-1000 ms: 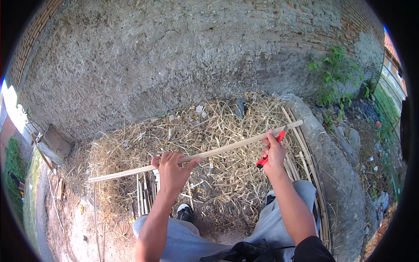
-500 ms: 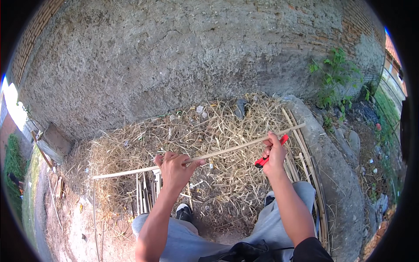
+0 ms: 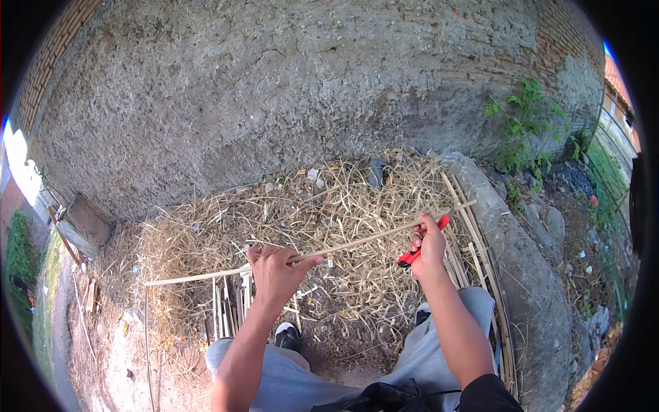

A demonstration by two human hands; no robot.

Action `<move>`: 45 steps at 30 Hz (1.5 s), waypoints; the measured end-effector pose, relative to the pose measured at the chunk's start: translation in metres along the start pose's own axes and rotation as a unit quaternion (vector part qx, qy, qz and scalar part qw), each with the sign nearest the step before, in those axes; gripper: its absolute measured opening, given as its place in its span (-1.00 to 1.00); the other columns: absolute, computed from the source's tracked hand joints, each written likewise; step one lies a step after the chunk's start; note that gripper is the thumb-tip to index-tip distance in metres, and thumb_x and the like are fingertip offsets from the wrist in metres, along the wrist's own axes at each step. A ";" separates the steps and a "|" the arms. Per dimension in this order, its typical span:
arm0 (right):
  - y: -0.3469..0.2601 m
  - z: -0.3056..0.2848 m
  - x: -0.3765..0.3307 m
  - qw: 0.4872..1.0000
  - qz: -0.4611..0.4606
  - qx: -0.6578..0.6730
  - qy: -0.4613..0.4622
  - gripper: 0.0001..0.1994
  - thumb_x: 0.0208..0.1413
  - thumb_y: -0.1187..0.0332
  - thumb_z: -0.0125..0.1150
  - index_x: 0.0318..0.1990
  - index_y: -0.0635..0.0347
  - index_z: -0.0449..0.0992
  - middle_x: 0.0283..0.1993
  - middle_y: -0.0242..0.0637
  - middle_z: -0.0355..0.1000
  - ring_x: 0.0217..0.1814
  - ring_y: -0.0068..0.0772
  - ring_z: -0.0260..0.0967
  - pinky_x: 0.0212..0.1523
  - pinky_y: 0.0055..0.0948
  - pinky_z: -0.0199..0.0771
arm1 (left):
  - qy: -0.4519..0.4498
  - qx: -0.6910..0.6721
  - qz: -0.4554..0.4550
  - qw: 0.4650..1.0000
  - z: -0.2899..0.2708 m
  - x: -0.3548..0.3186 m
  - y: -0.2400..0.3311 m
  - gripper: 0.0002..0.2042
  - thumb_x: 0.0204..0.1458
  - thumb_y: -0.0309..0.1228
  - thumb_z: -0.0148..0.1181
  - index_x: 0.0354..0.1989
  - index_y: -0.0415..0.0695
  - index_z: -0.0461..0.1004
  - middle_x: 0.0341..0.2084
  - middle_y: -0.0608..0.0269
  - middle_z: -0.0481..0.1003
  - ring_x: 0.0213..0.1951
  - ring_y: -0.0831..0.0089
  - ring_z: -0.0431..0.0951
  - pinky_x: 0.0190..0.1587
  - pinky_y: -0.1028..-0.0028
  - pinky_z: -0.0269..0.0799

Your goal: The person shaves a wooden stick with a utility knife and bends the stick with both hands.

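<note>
Since the earlier frames, the bamboo strip (image 3: 309,255) has been slid a little leftward and lowered; its right tip now lies closer to the right hand (image 3: 429,248), and both hands sit slightly lower.

The strip is held across the lap, tilted up to the right, left end over the straw pile (image 3: 226,226), right end over the stacked bamboo slats (image 3: 473,233). It is clamped by the left hand (image 3: 276,271) near its middle, fingers wrapped over, thumb along it. The right hand is closed on a red-handled knife (image 3: 420,244), with the tool pressed against the strip near its right end. The hands are well apart along the strip.

More slats are seen below the left hand (image 3: 230,309). A flat grey board (image 3: 86,223) leans at the far left by the rough plastered wall (image 3: 288,89). A concrete curb (image 3: 528,275) runs on the right, weeds (image 3: 522,123) beyond it. Small pale scraps of litter (image 3: 312,175) lie on top of the straw; no labels can be made out.
</note>
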State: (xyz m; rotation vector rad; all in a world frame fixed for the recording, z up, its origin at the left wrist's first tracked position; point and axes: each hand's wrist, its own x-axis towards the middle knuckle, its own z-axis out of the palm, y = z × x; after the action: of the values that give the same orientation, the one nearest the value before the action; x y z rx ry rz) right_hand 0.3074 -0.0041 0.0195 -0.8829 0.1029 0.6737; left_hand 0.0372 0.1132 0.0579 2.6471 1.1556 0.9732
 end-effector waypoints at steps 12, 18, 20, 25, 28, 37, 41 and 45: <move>-0.005 0.011 -0.009 0.998 -0.021 -0.015 -0.057 -0.73 0.25 0.12 0.21 -0.23 0.15 0.48 -0.34 -0.26 0.52 -0.70 -0.75 0.02 -0.69 -0.66 0.06 | -0.064 -0.056 0.014 0.996 0.002 0.008 0.003 -0.46 0.05 0.17 0.20 -0.58 -0.14 0.57 -0.84 0.23 0.43 -0.69 0.20 0.40 -0.04 0.25 0.22; -0.013 0.004 0.002 0.992 -0.126 -0.003 0.012 -0.76 0.30 0.16 0.14 -0.28 0.14 0.48 -0.34 -0.18 0.55 -0.71 -0.73 0.00 -0.70 -0.65 0.04 | -0.122 -0.088 0.082 0.985 -0.004 0.004 0.007 -0.60 0.03 -0.19 0.35 -0.04 -0.13 0.45 -0.39 0.17 0.64 -0.29 0.19 0.60 -0.01 0.25 0.35; -0.014 0.003 0.000 0.991 -0.134 -0.023 0.009 -0.73 0.27 0.11 0.18 -0.22 0.15 0.47 -0.30 -0.18 0.56 -0.71 -0.73 0.03 -0.71 -0.64 0.06 | -0.104 -0.106 0.090 0.985 0.003 0.002 0.005 -0.64 0.03 -0.22 0.35 -0.08 -0.12 0.45 -0.39 0.18 0.62 -0.30 0.16 0.60 0.01 0.23 0.35; -0.015 0.006 -0.008 0.992 -0.126 -0.005 0.001 -0.75 0.31 0.15 0.14 -0.23 0.15 0.49 -0.34 -0.17 0.55 -0.73 -0.72 0.02 -0.71 -0.63 0.05 | -0.082 -0.158 0.027 0.984 -0.002 0.003 0.012 -0.75 -0.04 -0.38 0.39 -0.27 -0.17 0.47 -0.32 0.21 0.54 -0.37 0.20 0.61 -0.32 0.29 0.51; -0.018 0.004 -0.005 0.996 -0.090 0.013 0.011 -0.73 0.31 0.12 0.13 -0.22 0.16 0.49 -0.32 -0.17 0.56 -0.73 -0.71 0.02 -0.70 -0.62 0.06 | -0.010 -0.150 0.089 0.985 0.003 0.004 0.012 -0.74 -0.05 -0.38 0.43 -0.25 -0.19 0.50 -0.19 0.19 0.49 -0.44 0.28 0.63 -0.46 0.33 0.48; -0.015 0.004 -0.003 0.997 -0.075 0.010 0.008 -0.71 0.31 0.09 0.12 -0.23 0.15 0.48 -0.30 -0.19 0.56 -0.72 -0.70 0.05 -0.70 -0.60 0.11 | 0.037 -0.113 0.131 0.984 0.001 0.007 0.014 -0.81 -0.05 -0.43 0.38 -0.26 -0.10 0.55 -0.15 0.21 0.46 -0.42 0.22 0.62 -0.42 0.30 0.53; -0.013 0.002 0.001 0.998 -0.062 0.021 0.001 -0.72 0.32 0.10 0.09 -0.22 0.13 0.48 -0.31 -0.22 0.55 -0.72 -0.70 0.05 -0.69 -0.60 0.11 | 0.035 -0.111 0.129 0.985 0.005 0.006 0.013 -0.84 -0.04 -0.44 0.37 -0.26 -0.08 0.57 -0.15 0.22 0.46 -0.44 0.23 0.61 -0.43 0.30 0.52; -0.011 0.004 -0.001 0.999 -0.046 0.027 -0.009 -0.72 0.33 0.09 0.07 -0.23 0.11 0.46 -0.31 -0.27 0.54 -0.71 -0.70 0.05 -0.68 -0.60 0.11 | 0.034 -0.106 0.129 0.985 0.004 0.006 0.012 -0.84 -0.05 -0.43 0.39 -0.27 -0.12 0.61 -0.14 0.24 0.46 -0.41 0.31 0.63 -0.46 0.33 0.52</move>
State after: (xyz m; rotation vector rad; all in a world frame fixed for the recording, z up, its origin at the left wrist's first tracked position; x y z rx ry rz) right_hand 0.3127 -0.0068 0.0301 -0.8238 0.0640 0.5909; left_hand 0.0497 0.1093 0.0616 2.6493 0.6825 1.1650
